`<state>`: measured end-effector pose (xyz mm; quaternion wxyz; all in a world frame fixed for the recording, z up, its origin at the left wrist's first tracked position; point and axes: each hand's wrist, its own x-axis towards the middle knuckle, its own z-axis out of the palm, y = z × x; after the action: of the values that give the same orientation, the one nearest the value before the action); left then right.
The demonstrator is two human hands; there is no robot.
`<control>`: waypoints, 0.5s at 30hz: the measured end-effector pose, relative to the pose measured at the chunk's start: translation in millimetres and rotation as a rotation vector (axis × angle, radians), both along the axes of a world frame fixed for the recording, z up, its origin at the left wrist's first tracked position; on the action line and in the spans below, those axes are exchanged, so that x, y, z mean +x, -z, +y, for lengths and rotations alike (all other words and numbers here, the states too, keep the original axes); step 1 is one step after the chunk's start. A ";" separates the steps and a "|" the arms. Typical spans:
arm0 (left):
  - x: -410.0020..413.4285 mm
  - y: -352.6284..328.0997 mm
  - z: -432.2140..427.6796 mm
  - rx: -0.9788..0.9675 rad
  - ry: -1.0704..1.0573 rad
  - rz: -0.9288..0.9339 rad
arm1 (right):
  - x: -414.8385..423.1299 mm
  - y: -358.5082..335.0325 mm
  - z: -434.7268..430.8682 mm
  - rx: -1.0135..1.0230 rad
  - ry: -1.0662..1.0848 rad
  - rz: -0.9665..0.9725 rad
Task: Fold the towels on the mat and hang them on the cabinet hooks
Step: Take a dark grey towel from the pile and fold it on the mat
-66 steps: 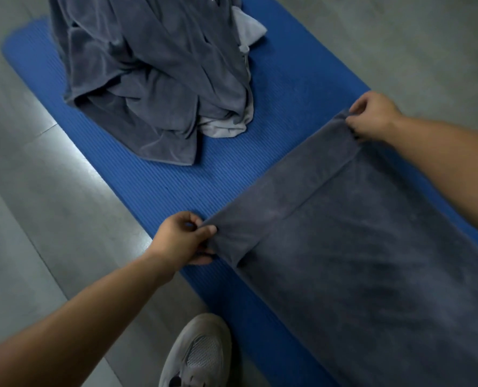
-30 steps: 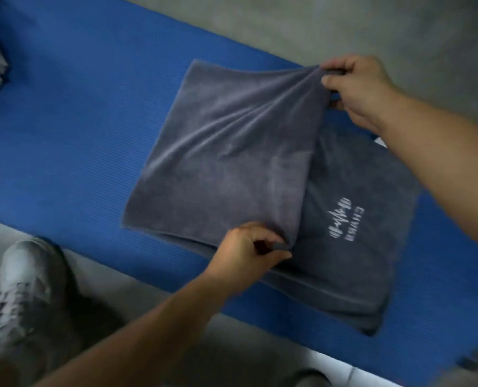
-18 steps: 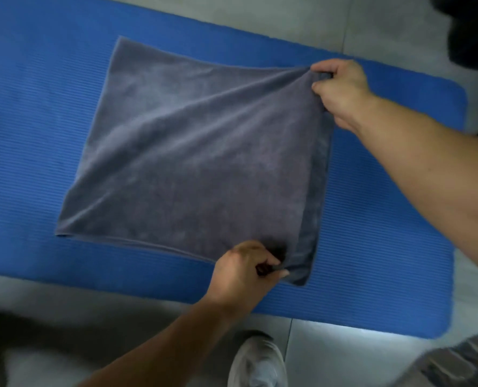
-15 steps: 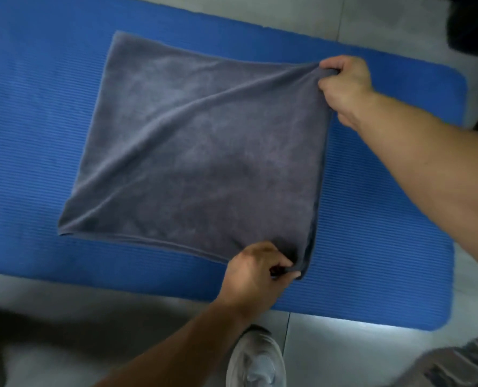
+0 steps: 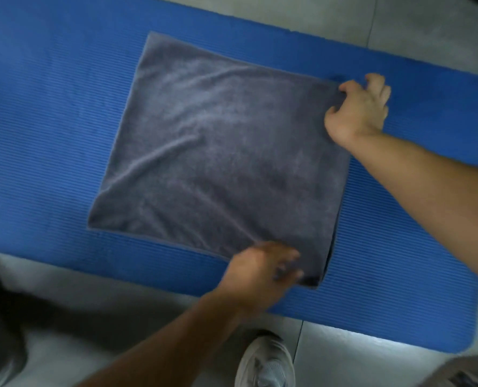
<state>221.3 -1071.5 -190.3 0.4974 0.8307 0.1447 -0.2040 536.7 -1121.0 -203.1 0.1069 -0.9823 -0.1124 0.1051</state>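
A grey towel (image 5: 226, 152) lies folded flat on a blue mat (image 5: 50, 107). The right hand (image 5: 357, 110) pinches its far corner. The left hand (image 5: 260, 272) is blurred at the near corner, so I cannot tell its grip. Hanging the towel on a hook seems yet to come.

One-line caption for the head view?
Left hand and right hand at two corners of a folded grey towel on a blue mat.
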 end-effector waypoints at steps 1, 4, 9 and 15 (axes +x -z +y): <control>-4.7 -0.9 22.5 0.048 -0.173 -0.017 | -7.3 -3.0 8.2 -0.042 -0.076 -0.060; -24.9 0.6 109.4 0.443 -0.587 -0.074 | -24.9 -6.6 48.9 -0.038 -0.354 -0.090; -70.0 -1.9 225.4 0.711 -0.769 0.305 | -64.5 -4.5 156.6 0.165 -0.706 0.146; -85.5 4.5 257.0 0.490 -0.747 0.383 | -82.9 8.6 278.7 0.209 -0.550 0.140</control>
<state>135.8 -814.5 -194.8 0.2908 0.7622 0.5657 -0.1205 453.8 -842.3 -211.7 0.1825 -0.8891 -0.3767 0.1853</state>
